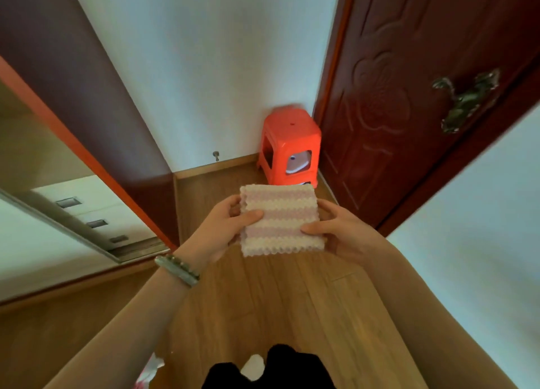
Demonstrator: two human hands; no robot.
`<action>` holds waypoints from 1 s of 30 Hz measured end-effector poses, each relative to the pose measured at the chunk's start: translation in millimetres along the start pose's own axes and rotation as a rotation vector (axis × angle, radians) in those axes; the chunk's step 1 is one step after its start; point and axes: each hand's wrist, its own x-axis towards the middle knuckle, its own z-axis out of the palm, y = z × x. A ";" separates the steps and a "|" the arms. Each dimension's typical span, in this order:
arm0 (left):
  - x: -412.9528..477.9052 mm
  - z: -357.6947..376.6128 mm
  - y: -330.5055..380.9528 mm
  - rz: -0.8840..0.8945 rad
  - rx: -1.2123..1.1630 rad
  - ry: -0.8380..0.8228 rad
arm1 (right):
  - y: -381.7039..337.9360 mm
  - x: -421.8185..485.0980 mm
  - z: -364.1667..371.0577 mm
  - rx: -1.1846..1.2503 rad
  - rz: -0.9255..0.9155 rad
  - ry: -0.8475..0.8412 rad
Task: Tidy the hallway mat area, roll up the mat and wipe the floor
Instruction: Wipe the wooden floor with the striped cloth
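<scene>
Holding a folded cloth (pixel 281 220) between them, both hands are raised above the wooden floor (pixel 271 298) near the centre of the head view. The cloth is a roughly square pad with alternating pink and white scalloped stripes, and it lies nearly flat, facing the camera.

The left hand (pixel 225 231) grasps the cloth's left edge: the thumb lies across the top face and the fingers curl underneath. A beaded bracelet (pixel 178 269) sits on the left wrist. The right hand (pixel 342 231) grasps the right edge in the same manner, thumb on the top face near the lower right corner, fingers behind the edge.

No part of the cloth touches the floor. Beyond the cloth, in the corner where the white wall (pixel 222 67) meets the dark red door (pixel 409 111), stands a red plastic stool (pixel 289 152). The stool is upright, just beside the door and close to the wall. A pale object shows through the stool's side opening; its identity cannot be determined. The door carries a dark metal lever handle (pixel 464 99). A small door stop (pixel 216 155) projects from the wall base to the left of the stool. At the left of the view, white drawers (pixel 87 213) are visible.
</scene>
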 end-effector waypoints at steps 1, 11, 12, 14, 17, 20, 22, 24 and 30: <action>-1.3 11.8 1.6 0.004 0.001 -0.020 | -0.8 -13.1 -7.1 0.014 -0.018 0.025; -31.3 170.8 -11.4 0.018 0.123 -0.354 | 22.7 -181.6 -102.9 0.123 -0.141 0.272; -36.1 187.9 -13.4 0.022 0.134 -0.381 | 28.3 -199.3 -111.4 0.147 -0.157 0.298; -44.5 219.6 -16.1 0.032 0.164 -0.431 | 38.1 -233.2 -127.9 0.183 -0.190 0.342; -57.3 258.9 -17.3 0.021 0.212 -0.555 | 50.7 -278.5 -145.1 0.204 -0.234 0.409; -68.4 296.4 -14.2 0.005 0.275 -0.682 | 64.7 -318.8 -155.1 0.273 -0.277 0.520; -75.9 319.9 -12.2 -0.003 0.306 -0.760 | 74.2 -342.6 -157.5 0.311 -0.307 0.597; -82.2 342.2 -12.6 -0.015 0.345 -0.844 | 85.0 -363.5 -157.6 0.344 -0.350 0.670; -106.9 394.5 -29.3 -0.068 0.418 -1.093 | 125.4 -414.4 -128.7 0.508 -0.493 0.897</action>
